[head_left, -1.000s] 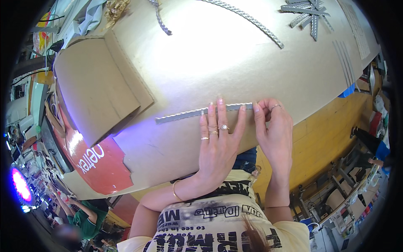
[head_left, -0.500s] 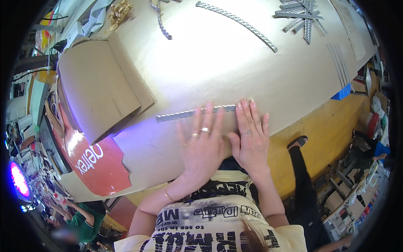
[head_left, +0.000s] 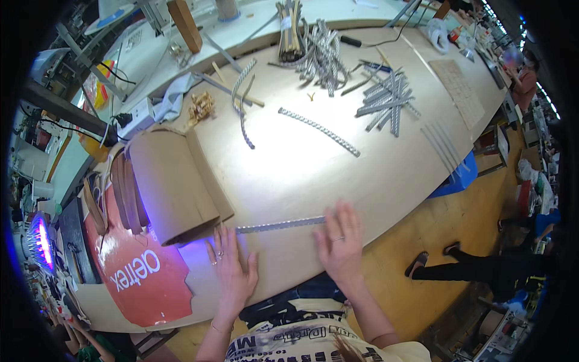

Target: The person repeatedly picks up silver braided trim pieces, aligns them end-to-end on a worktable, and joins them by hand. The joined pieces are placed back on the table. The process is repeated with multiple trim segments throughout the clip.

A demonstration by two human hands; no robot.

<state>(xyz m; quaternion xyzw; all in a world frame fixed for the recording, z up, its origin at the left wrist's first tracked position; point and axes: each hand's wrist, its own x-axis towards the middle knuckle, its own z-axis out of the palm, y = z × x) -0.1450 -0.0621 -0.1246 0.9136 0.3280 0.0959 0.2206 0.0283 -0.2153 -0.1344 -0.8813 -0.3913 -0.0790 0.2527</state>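
Note:
A narrow grey strip with a pale braided edge lies nearly crosswise on the brown-covered table in front of me. My left hand rests flat at its left end, fingers spread, fingertips close to the curved cardboard. Over the strip's right end lies my right hand, its fingers stretched out and slightly blurred, hiding that end. Farther off, a silvery braided strap lies slantwise. A pile of short grey strips sits at the far right.
A curved brown cardboard piece stands at left, beside a red sheet. Braided cords heap at the back, near crumpled brown paper. Thin grey rods lie by the right edge. Another person's dark-clothed legs show on the right.
My left hand has slid left along the strip to its left end. My right hand stays at the right end. The view has tilted up, showing more of the table's far side.

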